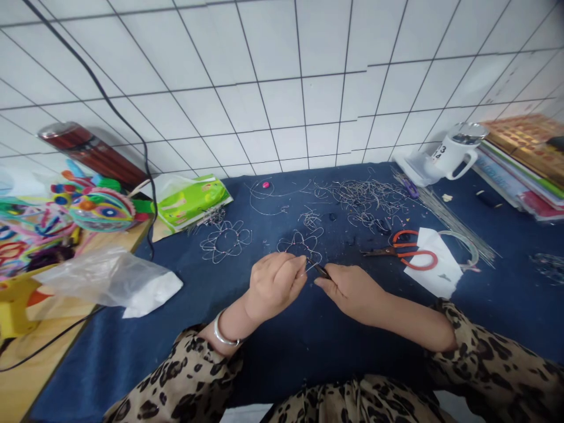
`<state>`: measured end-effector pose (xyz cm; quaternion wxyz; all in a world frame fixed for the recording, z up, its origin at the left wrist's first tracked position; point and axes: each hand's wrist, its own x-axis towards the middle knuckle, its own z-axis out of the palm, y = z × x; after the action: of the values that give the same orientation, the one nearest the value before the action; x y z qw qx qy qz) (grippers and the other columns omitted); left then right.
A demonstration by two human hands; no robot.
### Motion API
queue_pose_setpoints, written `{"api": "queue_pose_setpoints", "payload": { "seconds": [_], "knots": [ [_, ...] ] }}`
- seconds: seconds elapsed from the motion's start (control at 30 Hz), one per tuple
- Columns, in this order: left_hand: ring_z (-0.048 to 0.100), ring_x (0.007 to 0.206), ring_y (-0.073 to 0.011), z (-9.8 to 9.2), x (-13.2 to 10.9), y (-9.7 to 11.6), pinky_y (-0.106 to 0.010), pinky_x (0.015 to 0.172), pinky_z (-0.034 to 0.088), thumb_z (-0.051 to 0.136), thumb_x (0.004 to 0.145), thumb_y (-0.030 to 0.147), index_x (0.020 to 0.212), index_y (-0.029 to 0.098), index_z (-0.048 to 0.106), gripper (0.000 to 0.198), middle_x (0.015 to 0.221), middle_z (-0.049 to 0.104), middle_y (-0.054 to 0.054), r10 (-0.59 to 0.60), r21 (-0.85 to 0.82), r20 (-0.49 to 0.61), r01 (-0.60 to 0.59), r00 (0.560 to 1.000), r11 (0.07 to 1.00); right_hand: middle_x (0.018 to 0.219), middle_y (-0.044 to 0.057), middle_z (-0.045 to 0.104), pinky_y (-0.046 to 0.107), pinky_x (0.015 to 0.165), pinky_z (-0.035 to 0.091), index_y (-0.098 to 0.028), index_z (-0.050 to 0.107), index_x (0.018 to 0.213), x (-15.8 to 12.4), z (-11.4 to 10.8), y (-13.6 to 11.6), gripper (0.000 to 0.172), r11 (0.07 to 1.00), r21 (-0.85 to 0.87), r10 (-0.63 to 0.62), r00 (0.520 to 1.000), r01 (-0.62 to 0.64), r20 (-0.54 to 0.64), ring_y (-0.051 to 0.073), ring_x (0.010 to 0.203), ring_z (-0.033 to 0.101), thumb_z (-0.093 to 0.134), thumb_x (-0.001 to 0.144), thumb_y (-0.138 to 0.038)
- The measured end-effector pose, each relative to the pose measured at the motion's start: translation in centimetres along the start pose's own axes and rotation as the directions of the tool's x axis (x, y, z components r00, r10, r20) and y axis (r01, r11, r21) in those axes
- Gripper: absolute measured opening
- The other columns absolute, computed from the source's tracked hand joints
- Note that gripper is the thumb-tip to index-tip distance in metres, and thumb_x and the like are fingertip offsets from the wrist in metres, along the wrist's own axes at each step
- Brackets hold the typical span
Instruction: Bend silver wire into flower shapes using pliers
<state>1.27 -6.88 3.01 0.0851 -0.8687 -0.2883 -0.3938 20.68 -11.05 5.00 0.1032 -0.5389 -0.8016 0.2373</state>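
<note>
Wire flower (301,241) in left hand (274,278); right hand (356,291) grips pliers (321,271).

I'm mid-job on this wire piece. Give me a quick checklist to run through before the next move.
1. Left hand closed on the looped wire piece: ok.
2. Right hand gripping the dark tool: ok.
3. Tool's tip seated on the wire: cannot tell, too small and blurred.
4. Other looped wire flower apart from both hands: ok.
5. Orange-handled scissors apart from the right hand: ok.
6. Loose wire tangle gathered neatly: not ok, strands sprawl.
</note>
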Motion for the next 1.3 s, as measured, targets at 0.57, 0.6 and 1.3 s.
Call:
{"api": "queue_pose_setpoints", "payload": {
  "seconds": [0.57,0.6,1.3],
  "knots": [
    [0.053,0.060,-0.0152,-1.6,1.6,-0.6,-0.030,0.055,0.047,0.058,0.079,0.012,0.082,0.015,0.051,0.009,0.064,0.055,-0.002,0.297,0.014,0.231,-0.309,0.926,0.951,0.075,0.007,0.066,0.025,0.059,0.033,-0.016,0.057,0.079,0.2,-3.1,1.8,0.034,0.981,-0.095,-0.140,0.960,0.167,0.241,0.017,0.068,0.060,0.038,0.091,-0.042],
    [0.053,0.060,-0.0151,-1.6,1.6,-0.6,-0.030,0.056,0.047,0.059,0.079,0.012,0.082,0.015,0.051,0.009,0.064,0.056,-0.002,0.306,0.002,0.237,-0.316,0.922,0.949,0.075,0.007,0.066,0.025,0.059,0.033,-0.016,0.057,0.079,0.1,-3.2,1.9,0.034,0.978,-0.103,-0.152,0.957,0.182,0.248,0.017,0.067,0.060,0.039,0.091,-0.042],
    [0.054,0.063,-0.0141,-0.7,1.2,-0.2,-0.030,0.061,0.047,0.048,0.084,0.011,0.087,0.016,0.053,0.007,0.071,0.058,-0.003,0.314,-0.136,0.377,-0.283,0.871,0.949,0.070,0.007,0.066,0.026,0.054,0.032,-0.016,0.064,0.080,0.2,-4.0,3.6,0.037,0.953,-0.148,-0.187,0.897,0.265,0.401,0.017,0.062,0.059,0.041,0.089,-0.044]
  ]
}}
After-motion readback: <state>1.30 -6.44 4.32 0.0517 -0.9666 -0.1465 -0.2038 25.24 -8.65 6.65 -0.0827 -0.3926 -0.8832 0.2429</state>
